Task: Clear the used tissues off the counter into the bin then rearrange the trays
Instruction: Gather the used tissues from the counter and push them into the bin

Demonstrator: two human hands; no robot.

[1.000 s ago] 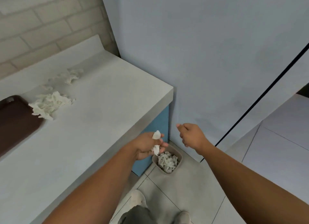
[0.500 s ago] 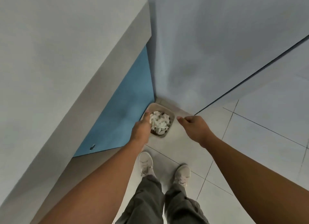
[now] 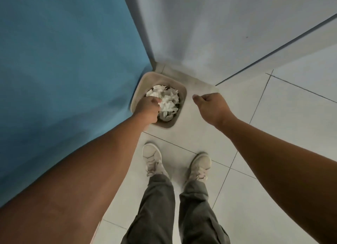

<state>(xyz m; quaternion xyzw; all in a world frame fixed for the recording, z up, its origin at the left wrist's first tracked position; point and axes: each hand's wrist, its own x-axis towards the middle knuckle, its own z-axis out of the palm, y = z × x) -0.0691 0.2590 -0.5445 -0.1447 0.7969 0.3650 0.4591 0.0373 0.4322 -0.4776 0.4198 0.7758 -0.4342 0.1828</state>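
A small beige bin [image 3: 165, 79] stands on the tiled floor in the corner, filled with crumpled white used tissues [image 3: 169, 102]. My left hand [image 3: 148, 108] reaches down into the bin's left side, knuckles up and fingers curled onto the tissue pile. The fingertips are hidden, so a tissue in its grip cannot be made out. My right hand [image 3: 211, 107] hovers just right of the bin, above the floor, loosely closed with nothing in it. The counter top and the trays are out of view.
The blue cabinet side [image 3: 63, 61] fills the left, touching the bin. A grey wall panel [image 3: 218, 34] with a dark seam rises behind it. My two feet in pale shoes [image 3: 152, 158] stand on light floor tiles [image 3: 273, 134] just in front of the bin.
My view has tipped from the counter down to the floor. My left hand, which held a tissue above the bin, has dropped into it. My right hand stayed closed beside it.
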